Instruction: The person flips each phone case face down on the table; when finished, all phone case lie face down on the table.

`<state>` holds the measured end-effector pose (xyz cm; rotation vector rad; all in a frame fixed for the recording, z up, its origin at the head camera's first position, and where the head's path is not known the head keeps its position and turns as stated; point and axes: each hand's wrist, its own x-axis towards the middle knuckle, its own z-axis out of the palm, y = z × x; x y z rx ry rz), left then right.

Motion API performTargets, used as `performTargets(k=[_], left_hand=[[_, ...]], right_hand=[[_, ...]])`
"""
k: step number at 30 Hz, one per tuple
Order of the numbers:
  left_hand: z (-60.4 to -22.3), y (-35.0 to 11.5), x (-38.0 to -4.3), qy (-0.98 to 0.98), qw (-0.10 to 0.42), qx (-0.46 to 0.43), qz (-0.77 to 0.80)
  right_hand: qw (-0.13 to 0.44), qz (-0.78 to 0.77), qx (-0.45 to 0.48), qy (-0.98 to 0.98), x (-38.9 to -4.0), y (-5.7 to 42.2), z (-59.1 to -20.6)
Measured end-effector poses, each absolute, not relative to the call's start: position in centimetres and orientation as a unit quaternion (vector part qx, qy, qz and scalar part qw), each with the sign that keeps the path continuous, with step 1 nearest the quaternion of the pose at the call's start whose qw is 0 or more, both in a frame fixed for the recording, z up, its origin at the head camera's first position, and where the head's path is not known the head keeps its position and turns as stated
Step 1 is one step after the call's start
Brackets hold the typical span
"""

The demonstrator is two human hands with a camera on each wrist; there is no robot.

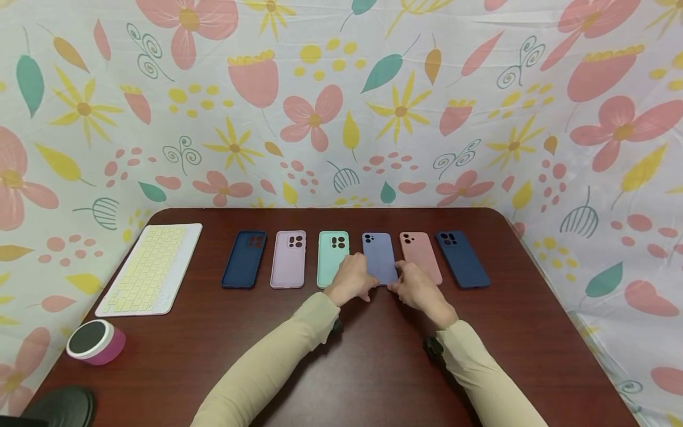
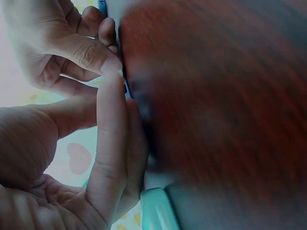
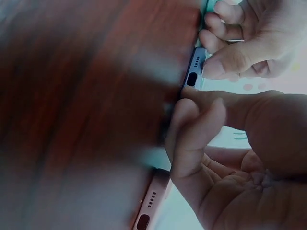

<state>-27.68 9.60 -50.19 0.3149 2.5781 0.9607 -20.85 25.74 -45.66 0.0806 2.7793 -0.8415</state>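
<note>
Within a row of phone cases, a periwinkle-blue phone case (image 1: 379,255) lies flat with its camera cutouts at the far end. At its near left corner, my left hand (image 1: 350,277) pinches it, the thumb by the bottom edge. My right hand (image 1: 418,290) holds the near right corner between thumb and fingers. In the right wrist view the case's bottom edge (image 3: 194,69) shows speaker holes and a port opening between the two hands. A mint phone case (image 1: 329,258) sits beside the left hand, partly covered by it; a pink phone case (image 1: 424,258) sits beside the right.
Farther left lie a lilac phone case (image 1: 288,261) and a navy phone case (image 1: 243,261); another navy case (image 1: 464,261) ends the row at right. A keyboard (image 1: 149,270), a pink-and-white round container (image 1: 96,342) and a dark round object (image 1: 61,408) occupy the table's left side.
</note>
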Motion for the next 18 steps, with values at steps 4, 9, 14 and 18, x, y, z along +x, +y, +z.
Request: performTargets(k=[4,9,14,18], left_hand=[[-48.5,8.7,-26.4,0.9,0.175,0.107,0.386],[-46.7,7.1,-25.3,0.891,0.161,0.11,0.409],[-46.4,6.3,-25.2,0.891,0.144,0.13,0.411],[-44.0,5.5,-23.9,0.882,0.143,0.125,0.431]], right_hand=[[0.094,-0.272,0.02,0.957,-22.1,26.7,-47.9],[0.066,-0.28,0.003,0.958,-22.3,26.3,-48.4],[0.081,-0.331,-0.02,0.94,-20.6,24.1,-45.5],[0.084,-0.351,-0.03,0.932,-20.3,22.5,-44.8]])
